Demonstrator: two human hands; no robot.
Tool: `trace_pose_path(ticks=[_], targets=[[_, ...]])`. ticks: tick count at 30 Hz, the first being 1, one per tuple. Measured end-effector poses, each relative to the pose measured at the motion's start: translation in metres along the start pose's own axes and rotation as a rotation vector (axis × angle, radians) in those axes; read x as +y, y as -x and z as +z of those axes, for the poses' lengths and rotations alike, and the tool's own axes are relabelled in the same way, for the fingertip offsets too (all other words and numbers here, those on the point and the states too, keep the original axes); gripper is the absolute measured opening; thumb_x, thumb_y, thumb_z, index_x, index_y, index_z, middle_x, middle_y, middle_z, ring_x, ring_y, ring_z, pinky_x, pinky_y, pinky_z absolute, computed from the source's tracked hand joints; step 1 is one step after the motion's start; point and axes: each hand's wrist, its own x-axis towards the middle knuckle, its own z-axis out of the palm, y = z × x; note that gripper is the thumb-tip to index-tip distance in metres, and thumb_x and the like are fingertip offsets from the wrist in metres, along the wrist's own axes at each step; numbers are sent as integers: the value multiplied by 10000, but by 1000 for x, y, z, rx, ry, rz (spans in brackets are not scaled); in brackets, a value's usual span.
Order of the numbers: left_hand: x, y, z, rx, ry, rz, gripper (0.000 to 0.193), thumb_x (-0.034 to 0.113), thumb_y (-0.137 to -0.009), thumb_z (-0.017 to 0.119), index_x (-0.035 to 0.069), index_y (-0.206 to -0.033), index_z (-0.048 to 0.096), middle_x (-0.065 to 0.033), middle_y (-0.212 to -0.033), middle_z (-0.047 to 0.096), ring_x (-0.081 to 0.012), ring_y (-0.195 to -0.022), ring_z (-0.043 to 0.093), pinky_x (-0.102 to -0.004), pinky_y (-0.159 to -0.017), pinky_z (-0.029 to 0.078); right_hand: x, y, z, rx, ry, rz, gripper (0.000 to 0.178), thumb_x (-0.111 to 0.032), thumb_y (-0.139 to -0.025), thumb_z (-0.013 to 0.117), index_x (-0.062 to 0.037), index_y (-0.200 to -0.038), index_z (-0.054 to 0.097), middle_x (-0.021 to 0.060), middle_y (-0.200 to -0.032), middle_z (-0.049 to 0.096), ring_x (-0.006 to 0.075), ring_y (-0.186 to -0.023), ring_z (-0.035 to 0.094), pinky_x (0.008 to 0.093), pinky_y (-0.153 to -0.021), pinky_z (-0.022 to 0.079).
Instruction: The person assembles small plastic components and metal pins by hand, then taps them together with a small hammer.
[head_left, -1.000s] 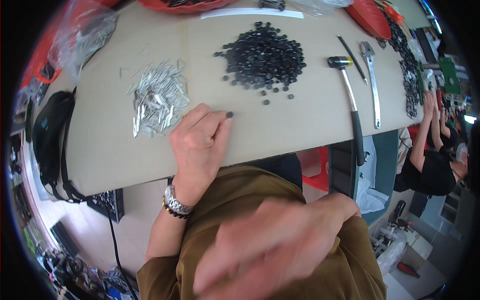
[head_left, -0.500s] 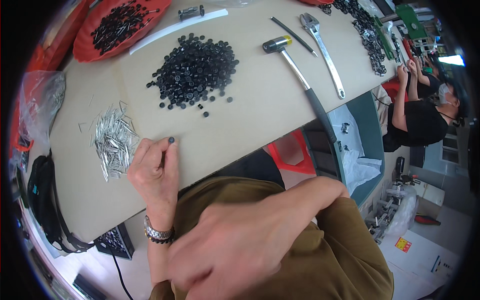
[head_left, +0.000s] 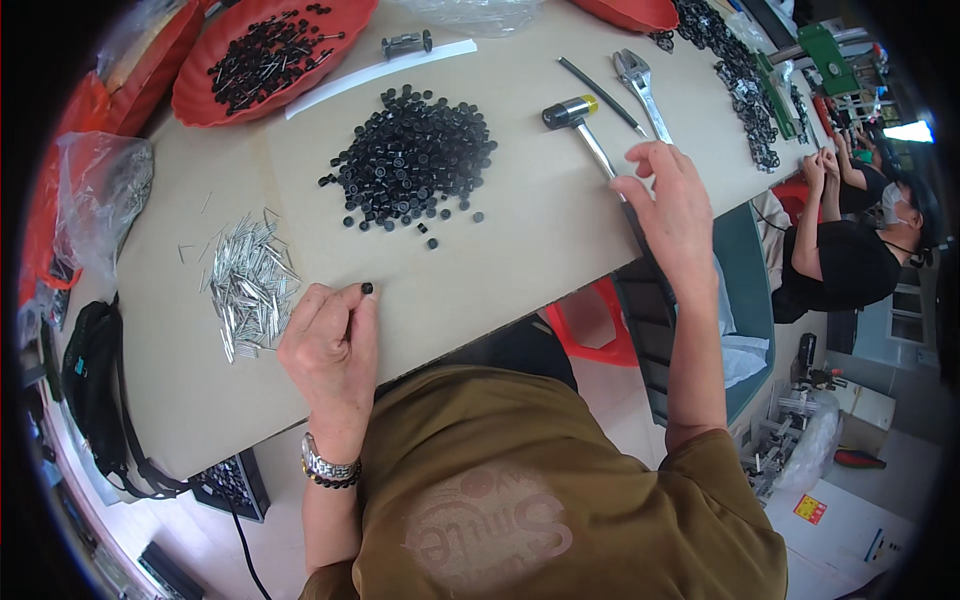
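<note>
My left hand [head_left: 328, 345] rests on the cardboard-covered table [head_left: 520, 240] and pinches a small black cap [head_left: 367, 288] at its fingertips, next to a pile of silver metal pins [head_left: 250, 285]. My right hand [head_left: 668, 205] reaches out over the handle of a hammer [head_left: 590, 140] at the table's right edge, fingers spread; I cannot tell whether it grips the handle. A heap of black caps [head_left: 415, 155] lies in the middle of the table.
A red tray [head_left: 200, 85] with black parts stands at the back left. A wrench [head_left: 640, 85] and a black rod [head_left: 600, 90] lie beyond the hammer. A plastic bag [head_left: 100, 195] sits at the left. Another person [head_left: 850, 250] works at the right.
My right hand has risen from in front of my chest and gone out to the hammer handle. My left hand stays by the pins with the cap. The view has shifted.
</note>
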Motion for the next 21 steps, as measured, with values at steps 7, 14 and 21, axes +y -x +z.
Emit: trace_pose_path(ticks=[7,14,21], targets=[[3,-2,2,33,-18,6,84,-43,-792,780,0,-851,736,-74,-716,604,-183,-590,568,-307,-552,451,-14,-6,30,-48,22,4,318,-134,-877,736,-70,-1171,634,126,-1060,626,348,-1030,626,471,-831,528],[-3,-1,2,40,-23,38,106,-47,-771,777,16,-842,731,-71,-689,562,-204,-587,560,-328,-549,453,-41,3,30,211,-138,-247,277,-10,-800,746,-46,-1068,686,119,-1007,614,328,-946,603,448,-781,496],[-3,0,1,30,-28,51,106,-25,-769,797,24,-842,737,-75,-702,573,-213,-605,567,-341,-563,461,-134,22,59,-64,-638,-607,204,-13,-720,785,-82,-899,716,51,-905,582,265,-905,563,388,-768,463]])
